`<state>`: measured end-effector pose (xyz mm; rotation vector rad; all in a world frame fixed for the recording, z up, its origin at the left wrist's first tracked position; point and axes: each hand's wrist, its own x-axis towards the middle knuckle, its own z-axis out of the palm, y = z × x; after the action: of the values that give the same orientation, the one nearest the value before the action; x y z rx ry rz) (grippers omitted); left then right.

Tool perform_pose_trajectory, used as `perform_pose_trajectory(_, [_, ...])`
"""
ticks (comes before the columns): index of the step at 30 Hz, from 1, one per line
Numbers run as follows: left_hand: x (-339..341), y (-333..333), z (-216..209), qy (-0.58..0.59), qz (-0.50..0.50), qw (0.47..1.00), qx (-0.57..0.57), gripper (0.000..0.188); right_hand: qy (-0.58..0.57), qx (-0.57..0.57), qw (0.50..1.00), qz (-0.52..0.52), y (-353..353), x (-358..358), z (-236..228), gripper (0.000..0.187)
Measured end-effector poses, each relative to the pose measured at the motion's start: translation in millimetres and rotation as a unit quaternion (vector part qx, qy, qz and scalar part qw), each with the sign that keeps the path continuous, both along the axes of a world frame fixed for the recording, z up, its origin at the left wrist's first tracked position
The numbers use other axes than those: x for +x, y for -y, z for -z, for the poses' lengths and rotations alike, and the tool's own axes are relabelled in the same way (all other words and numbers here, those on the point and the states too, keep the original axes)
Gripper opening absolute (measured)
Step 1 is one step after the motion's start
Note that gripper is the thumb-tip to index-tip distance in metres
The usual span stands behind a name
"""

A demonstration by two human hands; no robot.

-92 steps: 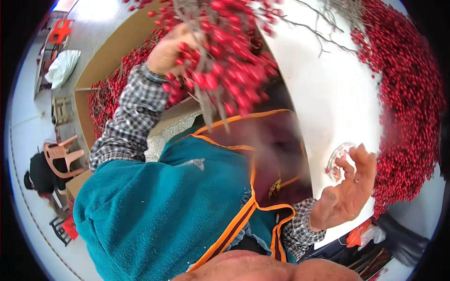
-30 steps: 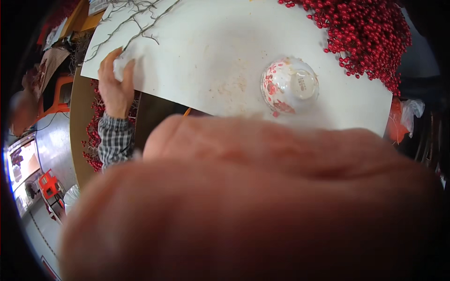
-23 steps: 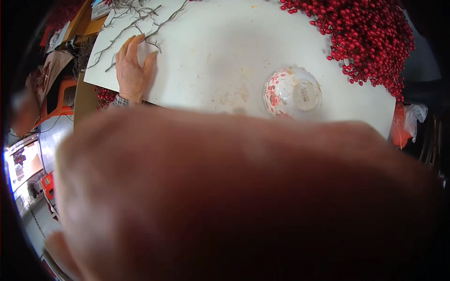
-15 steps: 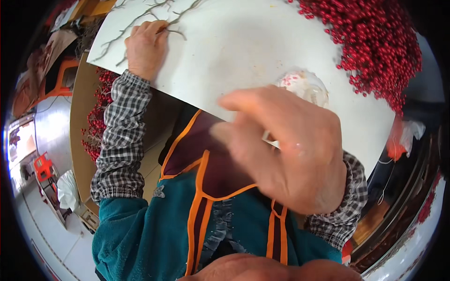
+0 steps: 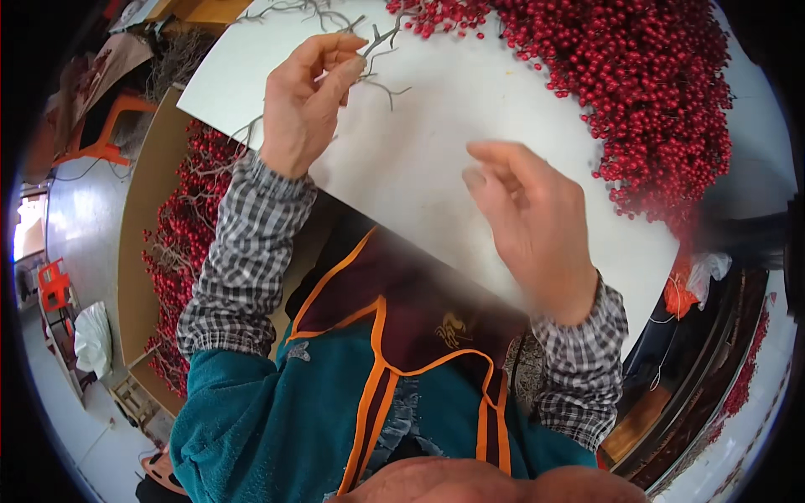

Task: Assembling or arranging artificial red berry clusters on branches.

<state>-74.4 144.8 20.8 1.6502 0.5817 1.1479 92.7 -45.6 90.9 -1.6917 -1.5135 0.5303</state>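
My left hand (image 5: 303, 101) is raised over the white tabletop (image 5: 402, 159), its thumb and fingers pinching a bare grey-brown branch (image 5: 377, 40). Forked twigs stick out past the fingertips, and thin twigs also show beside the wrist. My right hand (image 5: 537, 222) hovers above the table's near part, slightly blurred. Its thumb and forefinger are apart with nothing visible between them, while the other fingers curl inward. A large heap of red berry sprays (image 5: 637, 92) covers the far right of the table.
Other bare twigs (image 5: 314, 10) lie at the table's far left edge. Below the left edge, a cardboard box (image 5: 142, 218) holds red-berried branches (image 5: 197, 226). Orange stools (image 5: 117, 126) stand on the floor at left. An orange and white bag (image 5: 681, 289) is beyond the right corner.
My left hand has lifted and moved right with the branch. My right hand has drawn away from the camera toward the tabletop; the round white dish seen before is now hidden.
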Motion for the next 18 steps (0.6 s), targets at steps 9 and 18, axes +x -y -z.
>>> perform_pose_trajectory(9, [17.2,59.6,-17.0,0.033,0.09,0.98,-0.175,0.019,-0.167,0.038,0.985,0.029,-56.3,4.6,21.7,0.037])
perform_pose_trajectory(18, [38.4,75.4,-11.0,-0.048,0.091,0.995,-0.015,0.028,-0.281,0.033,0.957,0.06,-51.2,17.4,17.5,0.036])
